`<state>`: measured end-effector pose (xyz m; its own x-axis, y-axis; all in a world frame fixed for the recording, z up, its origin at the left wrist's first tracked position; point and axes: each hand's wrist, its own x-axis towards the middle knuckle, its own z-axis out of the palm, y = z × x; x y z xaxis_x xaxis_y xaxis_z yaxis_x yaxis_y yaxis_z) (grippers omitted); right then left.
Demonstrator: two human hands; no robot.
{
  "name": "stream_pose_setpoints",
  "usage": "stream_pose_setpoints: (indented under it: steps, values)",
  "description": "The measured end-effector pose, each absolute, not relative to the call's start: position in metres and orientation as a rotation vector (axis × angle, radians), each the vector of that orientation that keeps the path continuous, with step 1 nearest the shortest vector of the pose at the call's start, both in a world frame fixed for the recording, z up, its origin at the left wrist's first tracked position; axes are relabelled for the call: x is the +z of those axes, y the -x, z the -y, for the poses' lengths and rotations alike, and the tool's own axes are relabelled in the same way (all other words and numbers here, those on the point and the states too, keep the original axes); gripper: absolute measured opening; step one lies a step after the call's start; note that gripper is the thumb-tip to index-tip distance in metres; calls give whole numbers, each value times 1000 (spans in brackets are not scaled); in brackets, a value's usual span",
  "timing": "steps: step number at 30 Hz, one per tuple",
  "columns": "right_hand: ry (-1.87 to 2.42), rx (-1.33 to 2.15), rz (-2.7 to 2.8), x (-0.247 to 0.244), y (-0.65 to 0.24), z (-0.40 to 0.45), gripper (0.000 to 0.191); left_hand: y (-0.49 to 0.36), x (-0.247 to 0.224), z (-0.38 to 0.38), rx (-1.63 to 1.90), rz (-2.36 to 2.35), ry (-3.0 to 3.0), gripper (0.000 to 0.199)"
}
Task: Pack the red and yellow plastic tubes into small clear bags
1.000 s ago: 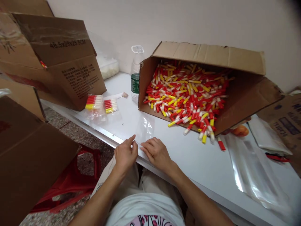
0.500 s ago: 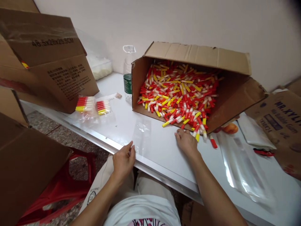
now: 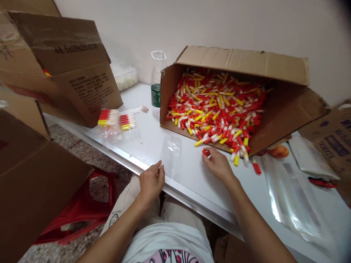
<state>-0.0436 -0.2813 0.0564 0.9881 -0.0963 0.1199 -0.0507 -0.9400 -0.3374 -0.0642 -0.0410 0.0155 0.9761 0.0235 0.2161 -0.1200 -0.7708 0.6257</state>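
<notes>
My left hand rests at the table's front edge, fingers curled and thumb close to the forefinger. Beside its fingertips a clear plastic bag lies flat; whether the fingers grip its edge or anything else is hidden. Between the thumb and fingers of my right hand shows the end of a small red tube. That hand is just in front of a cardboard box lying on its side. Small red, yellow and white tubes fill the box and spill over its lower edge.
Two filled clear packets lie at left, near a standing carton. A bottle with a green label stands behind. Clear plastic sleeves and a loose red-and-white tube lie at right. A red stool is below.
My right hand has drawn back a little from the spilled tubes, towards me and left, with a red tube in its fingers. The view has shifted slightly; my left hand stays beside the bag.
</notes>
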Motion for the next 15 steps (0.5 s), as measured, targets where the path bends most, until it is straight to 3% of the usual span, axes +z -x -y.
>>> stream_pose_setpoints:
  steps: [3,6,10,15]
  values:
    - [2425,-512,532,57,95,246,19,61,18,47,310,47,-2464,39]
    - [2322,-726,963,45,125,216,30,62,20,55,323,81,-2473,39]
    - [2614,-914,836,23,114,207,24,69,21,62,274,142,-2466,40]
    - [2852,-874,789,18,100,213,25,75,19,67,152,241,-2504,41]
